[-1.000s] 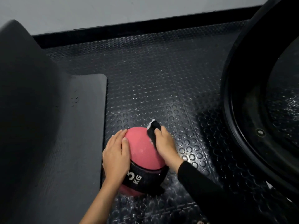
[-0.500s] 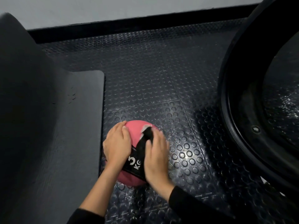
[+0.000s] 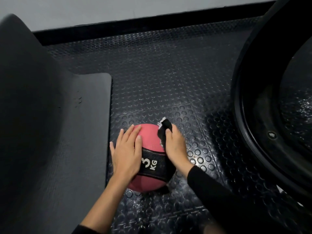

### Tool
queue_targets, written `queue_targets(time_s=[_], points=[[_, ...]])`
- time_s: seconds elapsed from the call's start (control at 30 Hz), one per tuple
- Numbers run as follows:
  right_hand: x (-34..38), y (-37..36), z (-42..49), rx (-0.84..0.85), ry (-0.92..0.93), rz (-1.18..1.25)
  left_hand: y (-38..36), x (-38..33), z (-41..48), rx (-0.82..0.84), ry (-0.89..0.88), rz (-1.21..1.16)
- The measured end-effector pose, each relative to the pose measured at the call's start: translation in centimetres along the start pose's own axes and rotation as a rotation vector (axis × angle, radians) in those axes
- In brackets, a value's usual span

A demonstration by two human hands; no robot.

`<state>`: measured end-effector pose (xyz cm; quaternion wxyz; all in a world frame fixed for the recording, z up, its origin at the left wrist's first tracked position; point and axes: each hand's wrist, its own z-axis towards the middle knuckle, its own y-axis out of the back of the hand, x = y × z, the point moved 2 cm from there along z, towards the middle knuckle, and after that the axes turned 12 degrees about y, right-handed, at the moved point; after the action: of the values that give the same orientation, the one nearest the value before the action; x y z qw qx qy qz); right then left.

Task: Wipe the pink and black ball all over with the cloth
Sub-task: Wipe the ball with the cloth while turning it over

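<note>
The pink and black ball (image 3: 149,139) rests on the studded rubber floor, its black band marked "3 KG" facing up. My left hand (image 3: 127,152) lies flat on the ball's left side, fingers together, steadying it. My right hand (image 3: 175,147) presses a dark cloth (image 3: 164,130) with a white edge against the ball's right upper side. A corner of the cloth sticks out past my fingertips. The ball's underside and right flank are hidden.
A dark grey mat (image 3: 70,149) lies on the left, touching the ball's left edge, with a raised curved shape (image 3: 22,81) beyond it. A large black tyre-like ring (image 3: 249,115) fills the right side. The black studded floor (image 3: 160,81) runs back to a wall skirting (image 3: 135,24).
My right hand with the cloth has slid from the top middle of the ball back to its right side. The black band has turned and now shows more of the "3 KG" mark.
</note>
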<state>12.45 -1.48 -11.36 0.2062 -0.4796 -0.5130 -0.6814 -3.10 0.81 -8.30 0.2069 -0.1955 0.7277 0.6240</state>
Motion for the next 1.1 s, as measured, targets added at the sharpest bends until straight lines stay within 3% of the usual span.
queue_targets(time_s=[0.07,0.17,0.3,0.43,0.53,0.63,0.77,0.83,0.93,1.0,1.07,1.1], points=[[1.4,-1.0,-4.2,-0.088,0.244,0.001,-0.3,-0.3,0.4,-0.026,0.049,-0.003],[1.7,-2.3,-11.7,-0.007,0.435,0.005,-0.4,-0.7,1.2,-0.009,0.066,-0.017],[0.7,-1.1,-7.3,-0.026,0.296,0.085,-0.3,-0.5,0.9,-0.012,0.039,-0.036],[0.5,-0.5,1.1,0.037,-0.056,0.079,-0.6,-0.5,1.0,-0.03,0.1,-0.057],[2.2,-1.3,-3.4,-0.056,0.211,-0.015,-0.6,-0.8,1.2,-0.036,0.136,-0.067],[2.3,-2.1,-10.3,0.012,0.423,-0.048,-0.4,-0.6,1.3,-0.019,0.107,-0.072],[0.3,-0.4,-5.2,-0.019,0.167,0.137,-0.3,-0.6,0.6,-0.033,0.066,-0.091],[1.3,-0.5,-2.4,-0.058,0.069,0.077,-0.5,-0.5,0.8,-0.052,0.085,-0.087],[4.2,-2.6,-5.1,-0.011,0.315,-0.139,-0.6,0.0,1.6,-0.043,0.094,-0.089],[4.5,-2.8,-7.9,0.08,0.467,-0.144,-0.5,0.8,1.6,-0.02,0.076,-0.126],[3.6,-1.7,-6.9,0.044,0.412,-0.024,-0.3,1.1,1.2,-0.031,0.05,-0.153],[2.4,-1.1,-5.6,-0.004,0.285,0.054,-0.1,1.0,0.8,-0.035,0.05,-0.151]])
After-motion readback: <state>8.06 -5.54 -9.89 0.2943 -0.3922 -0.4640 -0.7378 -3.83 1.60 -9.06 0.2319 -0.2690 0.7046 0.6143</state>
